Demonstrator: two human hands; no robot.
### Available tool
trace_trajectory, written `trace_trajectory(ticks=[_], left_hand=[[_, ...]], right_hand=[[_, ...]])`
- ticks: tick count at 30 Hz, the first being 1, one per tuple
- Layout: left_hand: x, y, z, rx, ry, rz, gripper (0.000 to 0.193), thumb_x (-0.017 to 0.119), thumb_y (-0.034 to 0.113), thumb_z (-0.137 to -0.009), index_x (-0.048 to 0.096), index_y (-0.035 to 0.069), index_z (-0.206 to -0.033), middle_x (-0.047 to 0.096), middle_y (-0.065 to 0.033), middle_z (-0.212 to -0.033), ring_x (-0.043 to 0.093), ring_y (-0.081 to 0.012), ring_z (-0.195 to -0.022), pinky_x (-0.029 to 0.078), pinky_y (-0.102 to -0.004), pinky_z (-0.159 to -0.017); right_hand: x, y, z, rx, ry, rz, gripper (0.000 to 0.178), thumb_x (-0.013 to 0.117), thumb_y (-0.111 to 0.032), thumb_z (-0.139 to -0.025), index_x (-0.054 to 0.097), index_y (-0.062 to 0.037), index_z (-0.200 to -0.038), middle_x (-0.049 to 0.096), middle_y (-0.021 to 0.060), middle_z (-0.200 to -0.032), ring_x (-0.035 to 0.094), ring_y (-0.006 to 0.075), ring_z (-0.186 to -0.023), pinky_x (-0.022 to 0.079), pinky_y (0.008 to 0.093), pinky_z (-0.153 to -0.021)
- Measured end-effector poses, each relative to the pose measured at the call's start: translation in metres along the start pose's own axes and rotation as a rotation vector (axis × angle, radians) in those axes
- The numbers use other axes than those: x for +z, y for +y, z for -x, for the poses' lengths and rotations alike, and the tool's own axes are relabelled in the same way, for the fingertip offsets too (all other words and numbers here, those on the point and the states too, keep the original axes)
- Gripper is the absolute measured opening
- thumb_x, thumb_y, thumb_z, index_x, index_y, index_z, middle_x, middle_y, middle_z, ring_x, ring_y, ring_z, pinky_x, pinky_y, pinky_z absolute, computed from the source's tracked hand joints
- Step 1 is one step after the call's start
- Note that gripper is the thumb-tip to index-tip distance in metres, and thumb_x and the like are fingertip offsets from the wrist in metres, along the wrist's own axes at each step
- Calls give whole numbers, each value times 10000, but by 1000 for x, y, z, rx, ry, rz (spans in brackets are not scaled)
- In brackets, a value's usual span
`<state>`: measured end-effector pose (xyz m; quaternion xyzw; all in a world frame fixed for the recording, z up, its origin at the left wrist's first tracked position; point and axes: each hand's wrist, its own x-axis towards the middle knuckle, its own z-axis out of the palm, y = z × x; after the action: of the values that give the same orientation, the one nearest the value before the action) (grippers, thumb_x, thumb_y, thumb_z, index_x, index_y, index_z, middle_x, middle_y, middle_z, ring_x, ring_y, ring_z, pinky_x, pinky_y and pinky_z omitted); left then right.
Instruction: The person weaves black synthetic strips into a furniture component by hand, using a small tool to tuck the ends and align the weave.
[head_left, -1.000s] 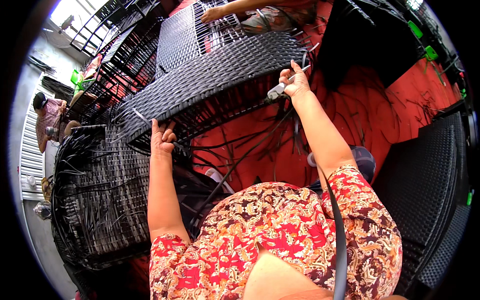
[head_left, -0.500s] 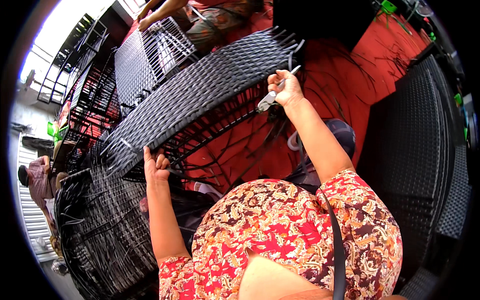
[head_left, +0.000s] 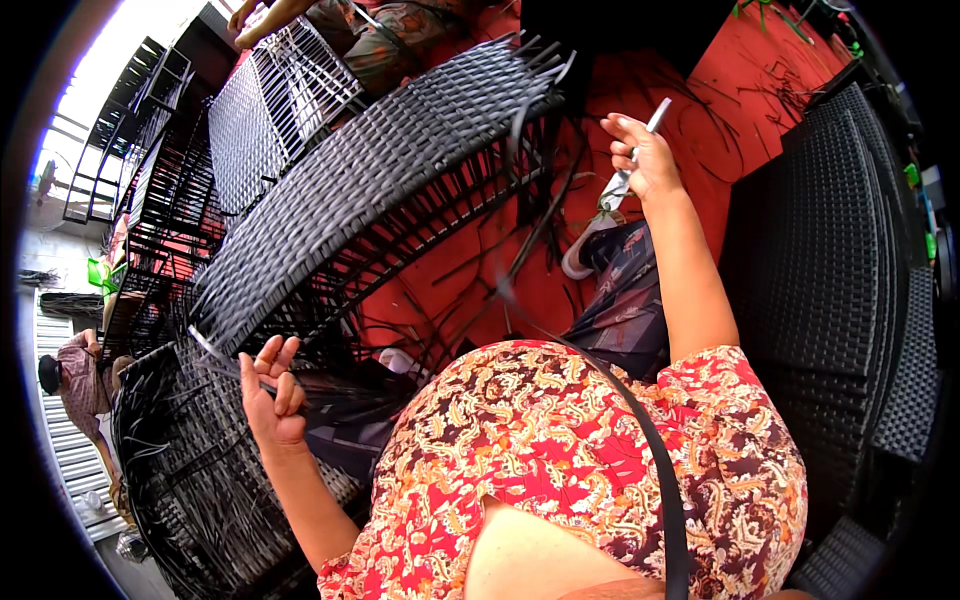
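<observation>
A curved panel of grey woven strips stretches across the middle on a black frame, loose strip ends sticking out at its far right. My left hand is just below the panel's near left end, fingers spread and partly bent. A pale strip passes beside its index fingertip; whether the fingers touch it I cannot tell. Right of the panel and apart from it, my right hand is closed around a silver hand tool. The tool's narrow end points up past my fingers; its exact kind is unclear.
Long loose strips litter the red floor. A dark woven piece stands at the right, another woven piece at lower left. Beyond the panel, a person's hands are at a part-woven frame. Another person is far left.
My right hand has moved right with the tool, away from the panel. My left hand has moved left and down off the panel's edge, its fingers opening. The view has shifted slightly.
</observation>
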<state>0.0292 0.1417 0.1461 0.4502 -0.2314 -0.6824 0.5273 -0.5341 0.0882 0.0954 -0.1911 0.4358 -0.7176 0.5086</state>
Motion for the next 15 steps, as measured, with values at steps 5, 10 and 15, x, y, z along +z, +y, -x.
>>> trace_trajectory(ticks=[5, 10, 15], left_hand=[[9, 29, 23, 149, -38, -52, 506, 334, 407, -992, 576, -26, -1092, 657, -181, -1000, 264, -31, -319, 180, -179, -301], [-8, 44, 39, 248, -106, -54, 494, 353, 386, -993, 560, -40, -1138, 653, -192, -1012, 245, -28, -311, 180, -176, -284], [-14, 37, 48, 243, -83, -56, 487, 355, 384, -995, 562, -35, -1134, 650, -177, -978, 245, -28, -311, 182, -178, -282]], right_hand=[[42, 26, -17, 193, -136, 246, 366, 631, -333, -870, 564, 9, -980, 616, 120, -887, 465, 54, -534, 308, 162, -396], [57, 24, -34, 434, -212, -24, 550, 538, -494, -891, 537, 41, -1019, 595, 251, -1028, 404, 17, -448, 315, 132, -361], [71, 30, -34, 439, -436, 10, 588, 518, -496, -900, 513, 71, -1054, 594, 252, -1084, 458, 18, -482, 347, 135, -388]])
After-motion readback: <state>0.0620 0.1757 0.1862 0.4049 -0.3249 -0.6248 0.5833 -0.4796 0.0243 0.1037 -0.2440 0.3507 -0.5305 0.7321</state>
